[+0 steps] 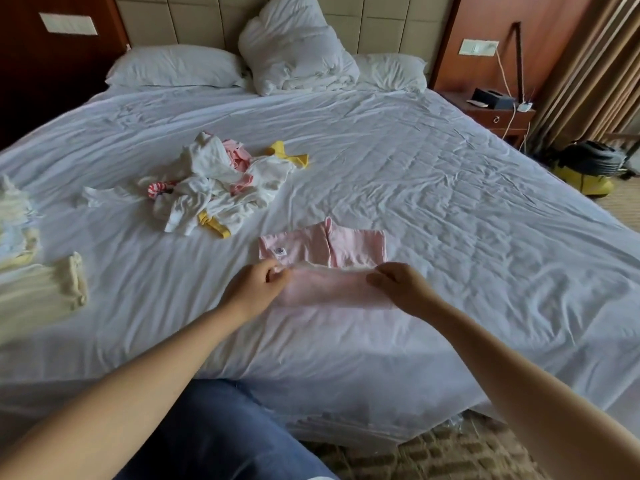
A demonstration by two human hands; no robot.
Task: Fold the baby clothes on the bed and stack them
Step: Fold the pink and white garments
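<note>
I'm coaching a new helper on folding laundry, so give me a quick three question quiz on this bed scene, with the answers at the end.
1. True or false: the left hand and the right hand both pinch the pink garment.
2. Where does the unfolded heap lie relative to the pink garment? A: beyond it, to the left. B: directly right of it. C: nearer the person than it.
3. Fill in: the folded stack sits at the bed's ____ edge.
Key: 1 true; 2 A; 3 left.
</note>
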